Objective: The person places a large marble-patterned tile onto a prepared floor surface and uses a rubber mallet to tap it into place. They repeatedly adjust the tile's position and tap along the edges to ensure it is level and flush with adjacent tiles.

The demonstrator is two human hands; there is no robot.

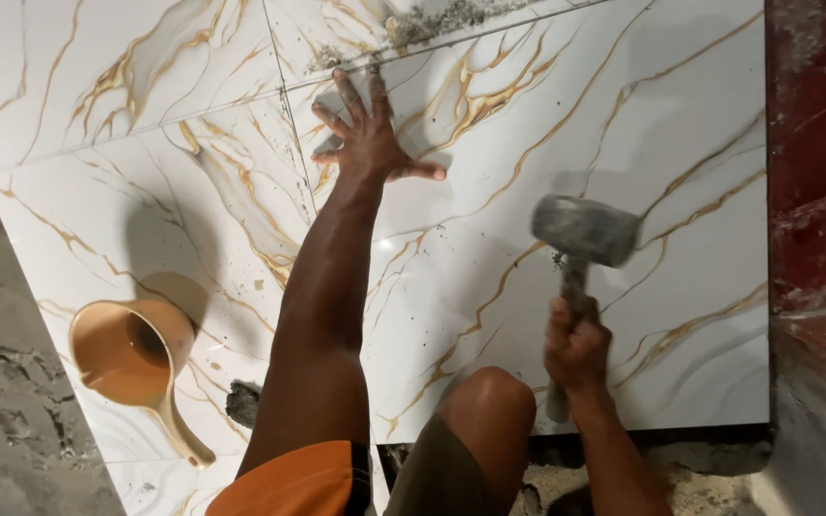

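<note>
On the floor, I see my left hand (367, 134) pressed flat, fingers spread wide, on the marble-look tile (566, 287), which lies bedded beside its neighbours. My right hand (576, 349) grips the rubber mallet (585, 231) above it; I judge tapping level remains.

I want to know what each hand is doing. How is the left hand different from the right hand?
The left hand lies flat and open on the white marble-look tile, fingers spread; the right hand is curled shut around the handle of a rubber mallet. The left hand reaches far out on a straight arm; the right hand is close in, near the knee. Both are bare and over the same tile.
</note>
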